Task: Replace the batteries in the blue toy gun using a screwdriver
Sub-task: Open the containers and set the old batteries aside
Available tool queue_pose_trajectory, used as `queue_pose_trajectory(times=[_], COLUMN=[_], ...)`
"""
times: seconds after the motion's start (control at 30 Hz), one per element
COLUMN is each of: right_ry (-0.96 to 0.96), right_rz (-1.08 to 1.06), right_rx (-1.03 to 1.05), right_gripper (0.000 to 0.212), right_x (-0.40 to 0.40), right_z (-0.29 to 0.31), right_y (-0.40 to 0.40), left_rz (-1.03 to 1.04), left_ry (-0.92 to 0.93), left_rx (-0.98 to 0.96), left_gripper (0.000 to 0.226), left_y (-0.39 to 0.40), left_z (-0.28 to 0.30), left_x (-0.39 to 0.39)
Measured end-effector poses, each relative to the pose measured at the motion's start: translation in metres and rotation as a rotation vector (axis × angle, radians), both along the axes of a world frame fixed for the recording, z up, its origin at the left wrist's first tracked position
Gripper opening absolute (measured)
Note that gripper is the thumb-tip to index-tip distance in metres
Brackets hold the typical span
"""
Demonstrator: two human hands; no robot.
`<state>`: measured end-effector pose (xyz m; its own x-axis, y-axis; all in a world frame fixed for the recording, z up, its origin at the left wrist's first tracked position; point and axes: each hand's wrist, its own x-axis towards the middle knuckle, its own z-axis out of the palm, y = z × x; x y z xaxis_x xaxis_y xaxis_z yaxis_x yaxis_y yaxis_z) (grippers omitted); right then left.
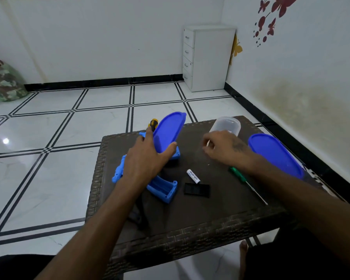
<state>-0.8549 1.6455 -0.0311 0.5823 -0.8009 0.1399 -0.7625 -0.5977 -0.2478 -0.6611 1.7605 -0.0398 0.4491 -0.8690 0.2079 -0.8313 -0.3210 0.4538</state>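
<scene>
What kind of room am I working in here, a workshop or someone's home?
Most likely a room in a home, not a workshop: butterfly wall decals, a small white drawer cabinet in the corner, glossy tiled floor, and a low woven table as the work surface.

Bright, even indoor light — glare spot on floor (6, 141); wide-angle edges bend.

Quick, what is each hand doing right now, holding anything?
Left hand: gripping a blue lid, tilted up on edge.
Right hand: fingertips pinched on something small and pale; what it is cannot be told.
</scene>
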Motion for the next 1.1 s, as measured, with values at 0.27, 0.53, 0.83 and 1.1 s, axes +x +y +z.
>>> queue_pose_trajectory(times=[0.27,0.53,0.83,1.1], right_ry=[0.094,-0.073,-0.072,-0.656], right_rz=[0.038,-0.063,-0.313,-0.437], right_rx=[0.252,0.163,0.017,0.285], right_gripper=[0.026,0.023,0.032,0.019], right_x=[0.015,-0.002,-0.035,-0.055], right_z=[-0.036,-0.015,-0.004,-0.012], right_y=[0.022,0.007,-0.065,-0.108], left_rz=[-0.018,-0.043,-0.135,-0.24], left_ry=[-0.017,0.006,0.008,0.016], left_rx=[-0.003,0.006,0.025,0.054], left_gripper=[0.092,0.096,0.091,0.094], left_y=[-0.011,-0.013,-0.043,-0.1], left_z=[-0.003,-0.01,-0.004,-0.015], left_x=[-0.008,-0.009,-0.037,-0.093])
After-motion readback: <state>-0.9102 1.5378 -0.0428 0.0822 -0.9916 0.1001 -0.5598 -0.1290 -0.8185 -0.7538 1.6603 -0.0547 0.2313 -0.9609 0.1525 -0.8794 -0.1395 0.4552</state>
